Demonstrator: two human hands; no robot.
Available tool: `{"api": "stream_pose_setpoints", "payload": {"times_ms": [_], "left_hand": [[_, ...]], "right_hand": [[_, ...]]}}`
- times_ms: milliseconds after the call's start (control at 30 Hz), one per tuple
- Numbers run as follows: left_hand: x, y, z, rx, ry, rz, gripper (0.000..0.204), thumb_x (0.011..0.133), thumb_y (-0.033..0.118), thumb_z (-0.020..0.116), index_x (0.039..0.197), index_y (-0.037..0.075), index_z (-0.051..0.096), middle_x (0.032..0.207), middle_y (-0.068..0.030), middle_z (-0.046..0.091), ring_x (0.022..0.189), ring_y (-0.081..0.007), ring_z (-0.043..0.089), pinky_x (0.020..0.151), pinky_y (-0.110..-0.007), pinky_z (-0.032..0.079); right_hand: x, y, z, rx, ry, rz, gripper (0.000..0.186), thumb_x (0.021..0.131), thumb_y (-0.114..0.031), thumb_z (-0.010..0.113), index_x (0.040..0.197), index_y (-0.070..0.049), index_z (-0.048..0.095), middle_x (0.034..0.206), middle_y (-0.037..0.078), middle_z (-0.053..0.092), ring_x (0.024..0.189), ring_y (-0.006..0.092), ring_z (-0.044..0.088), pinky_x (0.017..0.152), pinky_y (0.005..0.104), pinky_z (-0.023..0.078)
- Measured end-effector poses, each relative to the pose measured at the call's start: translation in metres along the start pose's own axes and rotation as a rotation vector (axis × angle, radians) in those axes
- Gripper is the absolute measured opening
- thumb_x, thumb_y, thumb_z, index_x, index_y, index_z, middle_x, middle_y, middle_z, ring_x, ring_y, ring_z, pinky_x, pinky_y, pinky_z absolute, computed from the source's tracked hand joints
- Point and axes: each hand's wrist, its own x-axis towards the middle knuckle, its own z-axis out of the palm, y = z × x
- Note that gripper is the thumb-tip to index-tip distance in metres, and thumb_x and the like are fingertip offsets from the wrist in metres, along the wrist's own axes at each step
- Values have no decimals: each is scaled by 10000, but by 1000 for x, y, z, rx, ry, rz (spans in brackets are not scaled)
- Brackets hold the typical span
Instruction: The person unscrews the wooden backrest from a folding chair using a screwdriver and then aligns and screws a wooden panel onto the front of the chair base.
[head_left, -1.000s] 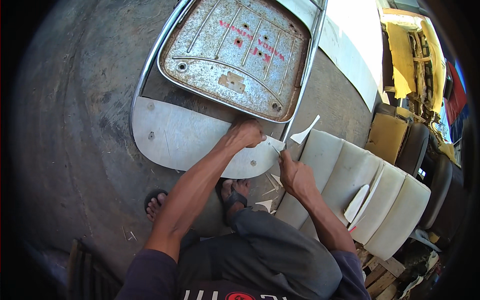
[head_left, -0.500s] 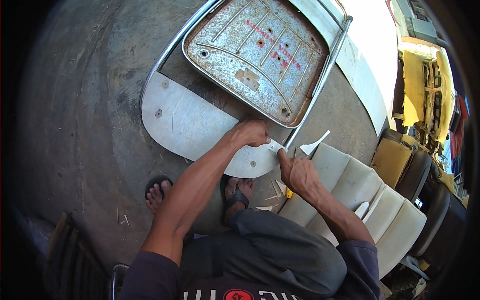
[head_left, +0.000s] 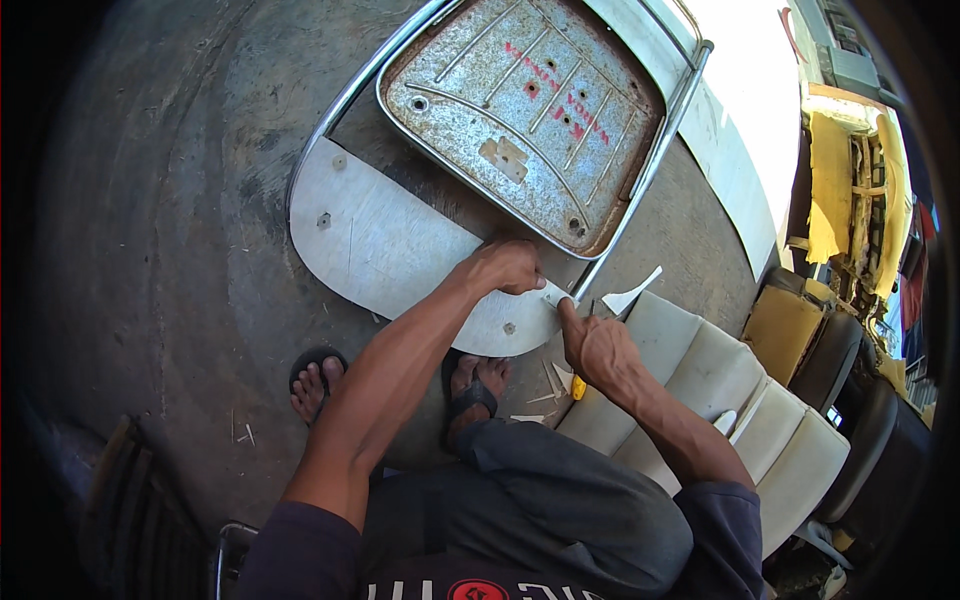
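Observation:
A folding chair with a chrome tube frame [head_left: 318,128] lies on the floor in front of me. Its rusty metal seat pan [head_left: 455,122] is uppermost, and a rounded pale backrest panel [head_left: 385,235] spans the near end. My left hand [head_left: 505,267] is closed, resting on the panel's upper edge near its right end; whatever its fingers pinch is hidden. Just right of that corner, my right hand [head_left: 602,350] is closed with the thumb by the panel's tip. What it grips is mostly covered by the fingers.
A yellow object [head_left: 578,387] and pale offcuts [head_left: 551,380] lie below my right hand. A ribbed cream cushion [head_left: 675,355] is at the right, near a pointed white scrap [head_left: 632,292]. Stripped seats with yellow foam [head_left: 830,180] stand far right; a dark slatted thing [head_left: 130,500] is lower left.
The chair appears slightly farther right and lower in the picture, as the whole view shifts a little. Both hands stay at the panel's right end in nearly the same pose.

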Motion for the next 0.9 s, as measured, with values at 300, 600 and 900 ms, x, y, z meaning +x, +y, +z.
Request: {"api": "stream_pose_setpoints", "payload": {"times_ms": [300,600,900], "left_hand": [[1,1,0,7,6,-21,325,903,345,673,1076,92,783,1089,-189,735,1033,-390,681,932,-463,523],[-2,5,-4,24,-15,-3,346,897,331,674,1097,66,773,1100,-205,731,1056,-393,671,951,-455,508],[-4,8,-7,34,0,2,304,896,328,676,1055,94,785,1035,-196,739,1001,-387,688,903,-476,515]], "right_hand": [[0,-1,0,-42,20,-10,269,1006,-111,463,1242,-2,531,729,208,685,629,386,697,562,480,545],[11,-19,-9,-12,-77,114,186,1028,-131,405,1121,-23,525,770,225,696,708,400,722,614,502,569],[18,-20,-7,15,-103,165,228,1027,-168,397,1114,-34,560,853,243,715,810,419,734,698,518,584]]}}
